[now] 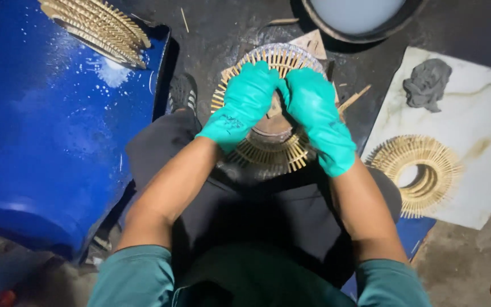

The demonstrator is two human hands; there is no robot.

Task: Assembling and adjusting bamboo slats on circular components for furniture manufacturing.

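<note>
While both hands work at centre frame, the left hand (244, 102) and the right hand (316, 113), each in a teal rubber glove, press together over the hub of a round disc of radiating bamboo sticks (274, 153), fingers curled and clenched on its middle. That disc sits on a brownish round mould (271, 133) just above the person's dark-trousered knees. Over at right of frame, a finished ring of sticks (419, 173) lies on a white marble slab (484, 113), with a lump of grey clay (427, 82) near the slab's upper corner, well apart from the ring. Upper left, another stick disc (98, 25) rests on a blue drum (46, 131). Top centre, a dark-rimmed basin (365, 20) holds pale liquid.
</note>
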